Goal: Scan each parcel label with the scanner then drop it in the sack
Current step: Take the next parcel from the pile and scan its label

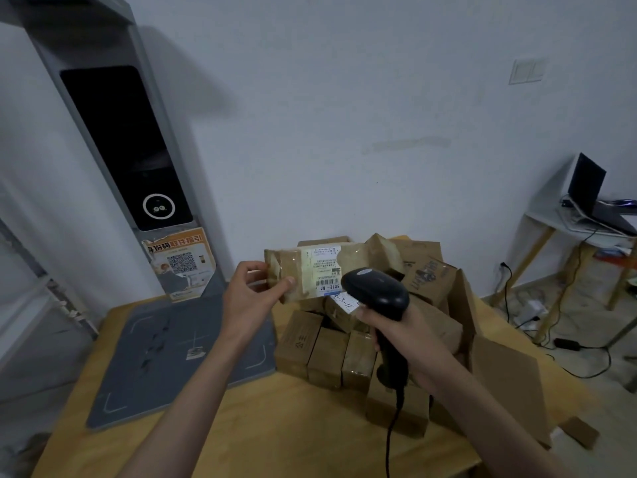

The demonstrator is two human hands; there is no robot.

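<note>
My left hand [253, 291] pinches the left end of a flat brown parcel [293, 267] and holds it up above the pile, its white label [325, 269] facing me. A black corded scanner [377, 293] sits in the grip of my right hand [410, 339], its head right in front of the label's lower right corner. Below lies a heap of several brown cardboard parcels [327, 353] on the wooden table [275, 432]. No sack is in view.
A grey scanning mat [155, 357] lies on the table's left half, backed by a tall grey kiosk [120, 139] with a dark screen. An open cardboard flap [506, 381] stands at the right. A small white side table [565, 222] with a laptop and floor cables is far right.
</note>
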